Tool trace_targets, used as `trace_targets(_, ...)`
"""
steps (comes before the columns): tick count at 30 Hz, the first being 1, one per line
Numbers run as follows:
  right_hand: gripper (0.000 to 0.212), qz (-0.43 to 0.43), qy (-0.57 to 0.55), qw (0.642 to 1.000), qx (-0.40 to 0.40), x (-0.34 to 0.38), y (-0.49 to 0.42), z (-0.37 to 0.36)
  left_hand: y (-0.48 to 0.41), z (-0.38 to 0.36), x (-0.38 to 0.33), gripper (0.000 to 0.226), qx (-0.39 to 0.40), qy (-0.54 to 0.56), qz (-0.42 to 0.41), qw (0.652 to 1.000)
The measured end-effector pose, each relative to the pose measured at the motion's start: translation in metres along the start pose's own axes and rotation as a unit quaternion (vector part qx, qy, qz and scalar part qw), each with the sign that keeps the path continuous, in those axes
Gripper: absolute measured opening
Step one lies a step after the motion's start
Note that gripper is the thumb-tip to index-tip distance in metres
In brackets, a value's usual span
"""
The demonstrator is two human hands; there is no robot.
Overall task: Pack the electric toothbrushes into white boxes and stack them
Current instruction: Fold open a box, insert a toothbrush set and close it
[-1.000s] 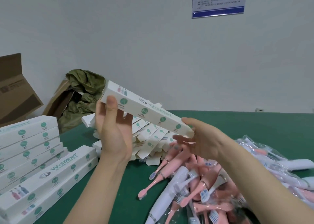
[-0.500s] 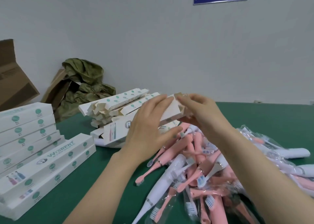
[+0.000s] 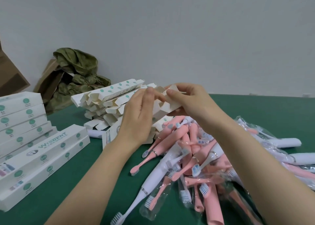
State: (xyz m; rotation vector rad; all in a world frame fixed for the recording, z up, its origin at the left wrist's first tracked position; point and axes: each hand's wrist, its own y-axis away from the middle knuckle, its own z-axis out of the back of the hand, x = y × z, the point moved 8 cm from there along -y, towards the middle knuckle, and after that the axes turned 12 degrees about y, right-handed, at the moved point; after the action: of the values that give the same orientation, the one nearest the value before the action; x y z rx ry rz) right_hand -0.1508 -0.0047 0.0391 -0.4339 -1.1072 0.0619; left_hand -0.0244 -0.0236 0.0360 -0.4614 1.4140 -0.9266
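Both hands hold one long white box [image 3: 163, 109] above the table, its end flaps open and turned up between them. My left hand [image 3: 138, 117] grips the box from the left, fingertips at a flap. My right hand [image 3: 189, 103] pinches the box's open end from the right. Below lies a heap of pink and white electric toothbrushes [image 3: 192, 158], some in clear bags. Closed white boxes stand stacked [image 3: 22, 122] at the left.
A pile of flat, unfilled white boxes [image 3: 110, 102] lies behind my hands. Brown cardboard and a crumpled green bag [image 3: 76, 74] sit against the wall at the back left. Two closed boxes [image 3: 46, 160] lie in front of the stack on the green table [image 3: 76, 182].
The box came down from a raised slant to a low position over the toothbrush heap. Both hands moved to its open end, and the flaps now stand open.
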Motion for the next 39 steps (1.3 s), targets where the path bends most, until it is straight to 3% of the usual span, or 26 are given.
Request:
trace_targets(4, 0.02, 0.013, 0.012, 1.0, 0.009, 0.002, 0.002, -0.002, 0.0, -0.001, 0.002, 0.022, 0.0, -0.006, 0.024, 1.0)
trace_targets(11, 0.024, -0.031, -0.029, 0.999, 0.029, -0.012, -0.001, 0.0, 0.003, -0.009, 0.008, 0.048, 0.097, -0.117, 0.039, 0.988)
trace_targets(15, 0.031, -0.062, -0.066, 0.993, 0.073, -0.017, -0.003, -0.005, 0.004, -0.008, 0.006, 0.052, 0.09, -0.205, 0.001, 0.975)
trace_targets(18, 0.031, -0.099, -0.085, 0.991, -0.012, -0.032, -0.01, 0.021, 0.005, -0.005, 0.005, 0.05, 0.053, -0.256, -0.026, 0.965)
trace_targets(21, 0.019, -0.127, 0.043, 0.987, -0.094, -0.057, -0.013, 0.053, 0.003, 0.005, 0.011, 0.048, 0.021, -0.239, -0.006, 0.971)
trace_targets(24, 0.02, -0.171, 0.262, 0.949, -0.04, -0.083, -0.017, 0.053, 0.0, 0.011, 0.015, 0.054, 0.006, -0.224, 0.009, 0.974)
trace_targets(29, 0.023, -0.21, 0.466, 0.86, -0.001, -0.097, -0.043, 0.043, 0.001, 0.009, 0.019, 0.056, 0.008, -0.221, 0.02, 0.975)
trace_targets(32, 0.028, -0.229, 0.505, 0.832, 0.018, -0.11, -0.059, 0.033, 0.001, 0.009, 0.02, 0.048, 0.005, -0.229, 0.026, 0.973)
trace_targets(35, 0.028, -0.275, 0.463, 0.841, 0.047, -0.134, -0.066, 0.024, 0.003, 0.008, 0.021, 0.048, 0.01, -0.229, 0.031, 0.973)
trace_targets(39, 0.025, -0.329, 0.492, 0.8, 0.1, -0.154, -0.065, 0.018, 0.003, 0.011, 0.024, 0.047, 0.01, -0.23, 0.035, 0.973)
